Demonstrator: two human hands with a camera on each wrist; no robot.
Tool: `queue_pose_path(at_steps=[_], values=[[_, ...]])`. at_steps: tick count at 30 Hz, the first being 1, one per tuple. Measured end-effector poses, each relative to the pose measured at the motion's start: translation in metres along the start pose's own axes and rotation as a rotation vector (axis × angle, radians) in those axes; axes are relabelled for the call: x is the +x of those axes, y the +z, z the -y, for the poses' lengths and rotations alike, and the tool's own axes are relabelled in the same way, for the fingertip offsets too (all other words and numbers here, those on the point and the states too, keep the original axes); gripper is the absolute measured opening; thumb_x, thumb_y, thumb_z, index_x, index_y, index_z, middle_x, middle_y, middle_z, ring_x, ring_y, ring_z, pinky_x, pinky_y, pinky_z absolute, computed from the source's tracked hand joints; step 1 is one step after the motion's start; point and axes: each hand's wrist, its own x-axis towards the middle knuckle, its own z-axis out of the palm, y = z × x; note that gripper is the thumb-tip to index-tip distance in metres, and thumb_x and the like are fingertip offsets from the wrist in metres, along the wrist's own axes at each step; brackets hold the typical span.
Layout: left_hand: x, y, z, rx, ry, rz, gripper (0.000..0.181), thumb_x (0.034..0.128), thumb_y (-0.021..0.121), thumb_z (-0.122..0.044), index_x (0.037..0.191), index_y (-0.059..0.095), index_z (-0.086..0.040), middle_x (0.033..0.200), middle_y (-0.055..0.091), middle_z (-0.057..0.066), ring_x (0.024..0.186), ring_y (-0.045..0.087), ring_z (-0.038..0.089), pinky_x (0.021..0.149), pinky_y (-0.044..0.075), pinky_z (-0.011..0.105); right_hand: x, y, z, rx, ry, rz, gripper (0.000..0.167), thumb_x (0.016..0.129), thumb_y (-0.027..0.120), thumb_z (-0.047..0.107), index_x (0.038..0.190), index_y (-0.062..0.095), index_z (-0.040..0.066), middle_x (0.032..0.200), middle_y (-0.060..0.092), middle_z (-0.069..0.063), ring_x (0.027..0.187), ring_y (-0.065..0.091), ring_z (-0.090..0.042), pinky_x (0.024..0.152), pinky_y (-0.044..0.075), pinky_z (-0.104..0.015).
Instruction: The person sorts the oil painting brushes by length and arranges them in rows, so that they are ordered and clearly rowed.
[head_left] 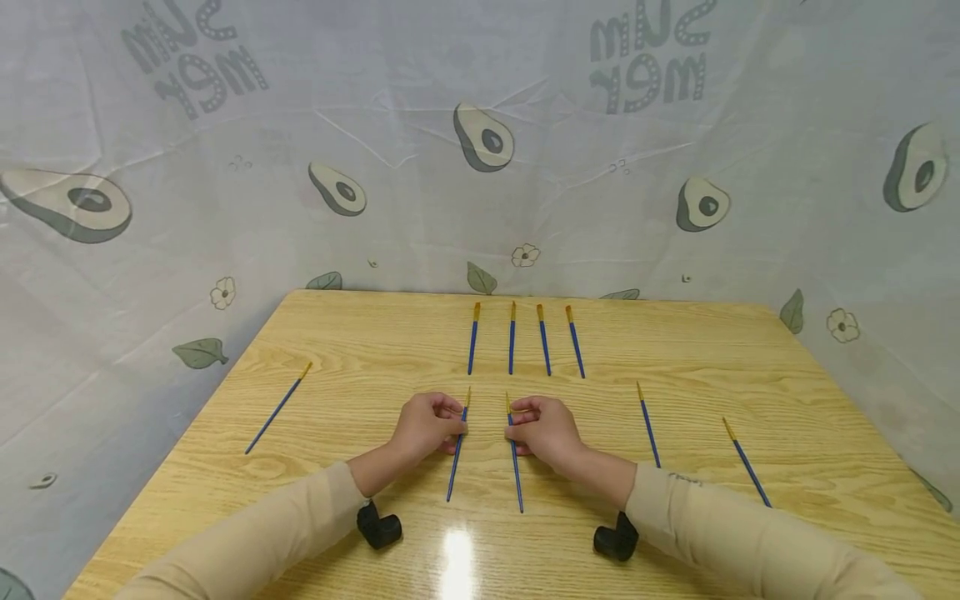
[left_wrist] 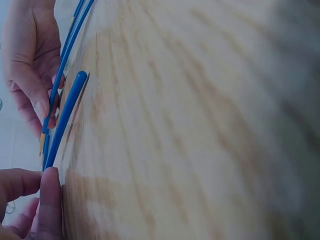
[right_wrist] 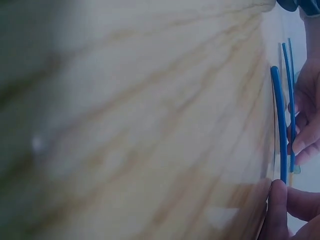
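In the head view my left hand (head_left: 430,427) pinches a slim blue paintbrush (head_left: 455,468) between thumb and fingers, near its gold-coloured bristle end. My right hand (head_left: 546,432) pinches a second blue paintbrush (head_left: 518,481) the same way, a short gap to the right. Both brushes point bristles away from me, low over the wooden table. The left wrist view shows the left brush's blue handle (left_wrist: 67,117) rising from the thumb and fingertip. From the right wrist, the right brush's handle (right_wrist: 280,120) stands out of the pinch likewise.
Several blue paintbrushes (head_left: 512,342) lie in a row at the table's (head_left: 375,333) back. One brush (head_left: 279,415) lies slanted at left; two more, a nearer-centre brush (head_left: 649,429) and an outer brush (head_left: 746,462), lie at right, partly behind my sleeve. A patterned cloth (head_left: 420,225) hangs behind.
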Motion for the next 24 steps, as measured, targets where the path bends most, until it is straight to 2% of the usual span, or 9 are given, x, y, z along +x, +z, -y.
queue_pose_path(at_steps=[8,13,24], values=[[-0.0006,0.0000,0.0019,-0.005,0.006,-0.001,0.021,0.0804,0.073,0.005,0.100,0.069,0.005,0.079,0.065,0.008,0.057,0.061,0.015,0.052,0.058,0.033,-0.0018,0.0025,-0.0020,-0.010,-0.016,-0.013,0.030,0.082,0.072,-0.008,0.111,0.066,-0.005,0.087,0.061,-0.010,0.069,0.064,-0.015,0.058,0.058,-0.029],[-0.0033,0.0001,-0.0001,0.025,0.014,-0.008,0.020,0.0811,0.073,0.005,0.101,0.069,0.005,0.079,0.064,0.008,0.056,0.061,0.014,0.052,0.058,0.033,-0.0017,0.0042,-0.0022,-0.007,-0.023,-0.014,0.029,0.082,0.072,-0.008,0.110,0.066,-0.006,0.087,0.061,-0.009,0.069,0.063,-0.014,0.058,0.058,-0.030],[-0.0045,0.0032,0.0002,0.078,0.071,0.004,0.015,0.0829,0.070,0.007,0.097,0.068,0.007,0.077,0.062,0.008,0.061,0.062,0.015,0.052,0.058,0.032,-0.0009,0.0065,-0.0007,-0.047,0.000,-0.029,0.032,0.082,0.073,-0.007,0.112,0.062,-0.006,0.086,0.059,-0.009,0.069,0.062,-0.017,0.056,0.057,-0.028]])
